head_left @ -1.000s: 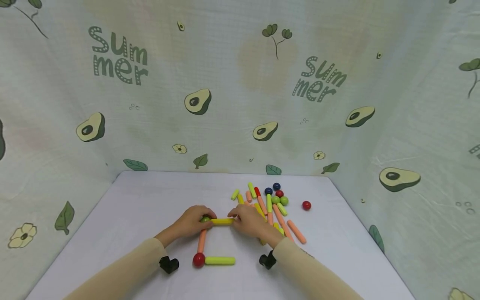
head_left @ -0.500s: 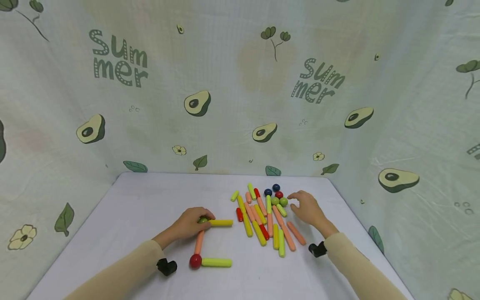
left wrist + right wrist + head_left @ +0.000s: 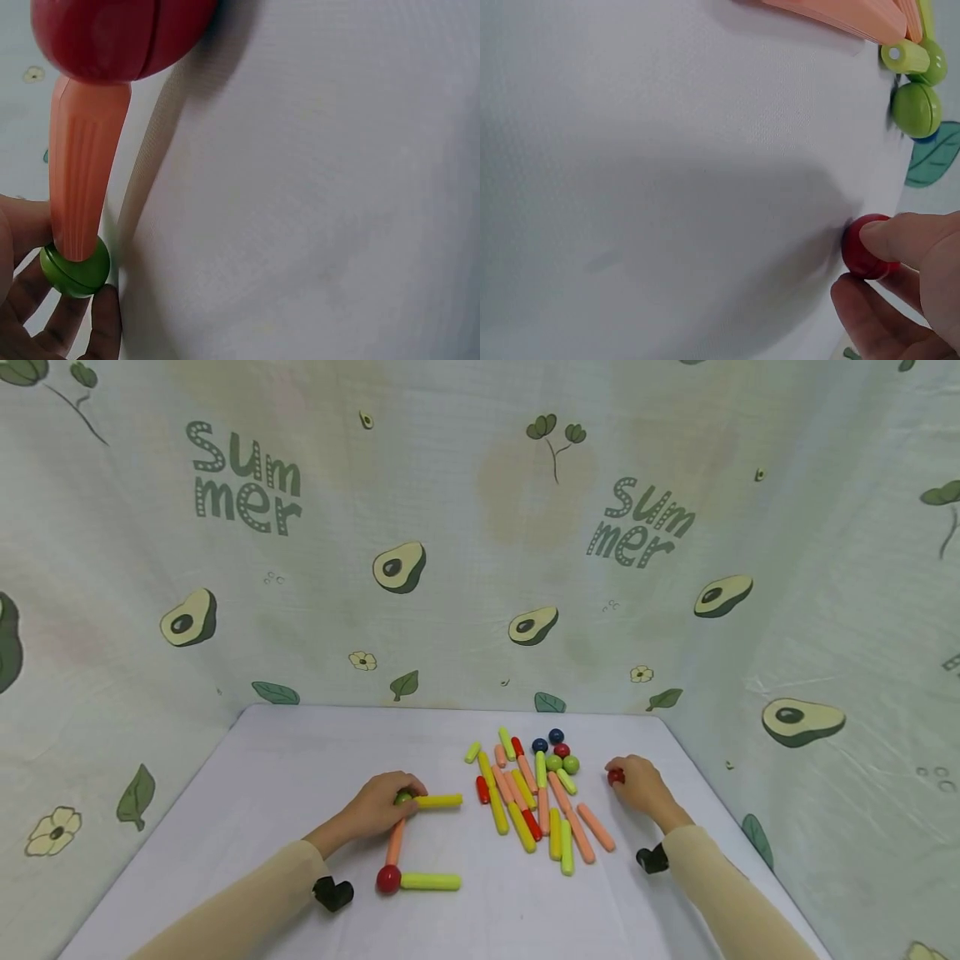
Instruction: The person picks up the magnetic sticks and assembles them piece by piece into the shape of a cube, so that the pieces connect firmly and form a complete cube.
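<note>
My left hand (image 3: 381, 806) grips a green ball (image 3: 75, 268) at one corner of a joined shape. From that ball a yellow stick (image 3: 439, 801) points right, and an orange stick (image 3: 86, 161) runs toward me to a red ball (image 3: 388, 879). A lime stick (image 3: 431, 882) extends right from this red ball. Over on the right side of the table, my right hand (image 3: 641, 789) pinches a loose red ball (image 3: 866, 246) between thumb and fingers, close to the white surface.
Several loose sticks, among them an orange one (image 3: 596, 827) and a yellow one (image 3: 521, 827), lie between the hands. Behind them sit green balls (image 3: 571, 764), dark blue balls (image 3: 556, 736) and another red ball (image 3: 562, 750). A printed cloth (image 3: 450, 510) hangs beyond the table.
My right hand has left the yellow stick, moved right past the pile and taken hold of the loose red ball. The left hand stays on the green ball; the joined shape has shifted slightly left.
</note>
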Tool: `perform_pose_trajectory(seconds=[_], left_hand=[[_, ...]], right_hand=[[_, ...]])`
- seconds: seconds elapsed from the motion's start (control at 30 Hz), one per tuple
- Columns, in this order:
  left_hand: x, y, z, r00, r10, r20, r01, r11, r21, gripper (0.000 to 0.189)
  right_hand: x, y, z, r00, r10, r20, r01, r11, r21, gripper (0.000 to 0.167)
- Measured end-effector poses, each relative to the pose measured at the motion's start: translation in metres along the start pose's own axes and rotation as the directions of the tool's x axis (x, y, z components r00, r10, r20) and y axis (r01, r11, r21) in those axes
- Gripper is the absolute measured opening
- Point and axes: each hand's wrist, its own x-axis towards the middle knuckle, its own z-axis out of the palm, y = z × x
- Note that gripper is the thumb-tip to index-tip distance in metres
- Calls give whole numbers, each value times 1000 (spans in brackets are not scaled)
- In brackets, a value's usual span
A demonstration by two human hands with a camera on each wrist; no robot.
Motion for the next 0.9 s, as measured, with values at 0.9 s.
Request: perform_pose_trajectory(seconds=[0.9], left_hand=[[1, -4, 2, 995, -74, -65, 76, 997, 25, 16]], right_hand=[[5, -187, 19, 971, -217, 105, 163, 911, 379, 31]])
